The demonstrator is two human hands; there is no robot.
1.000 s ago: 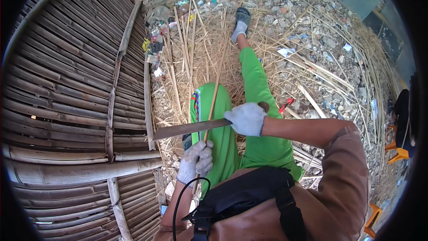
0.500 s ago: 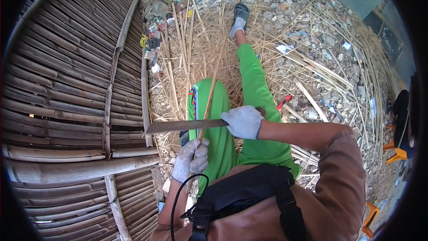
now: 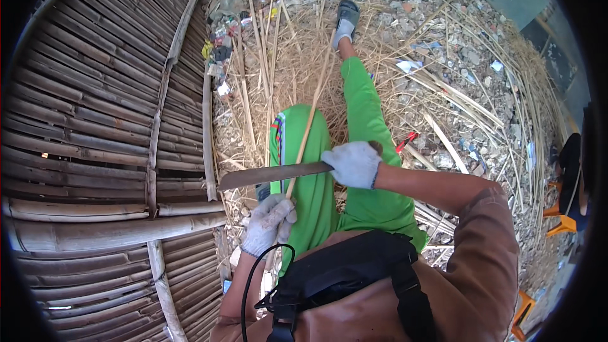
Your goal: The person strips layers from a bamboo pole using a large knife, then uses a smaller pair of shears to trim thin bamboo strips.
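Observation:
My right hand [image 3: 354,164], in a white knitted glove, grips the handle of a machete [image 3: 272,176]. Its broad, dull blade points left and crosses over a thin bamboo strip [image 3: 308,123]. That strip runs over my left knee toward my outstretched foot. Closed around its near end is my gloved left hand [image 3: 268,220], just below the blade. The blade appears to lie on or very close to the strip; I cannot tell whether they touch. The machete's handle is mostly hidden in my right glove, with its end showing beyond the hand.
A bamboo slat wall [image 3: 82,152] stands close on my left. Shavings and loose bamboo strips [image 3: 447,144] cover the rubble ground. A red-handled tool [image 3: 407,142] lies right of my leg. Orange stool legs [image 3: 561,224] and a person's dark clothing [image 3: 570,171] show at the far right.
The machete and my right hand have shifted slightly right, and the blade sits more level. My left hand still holds the strip, its fingers turned a little. The whole view has moved slightly.

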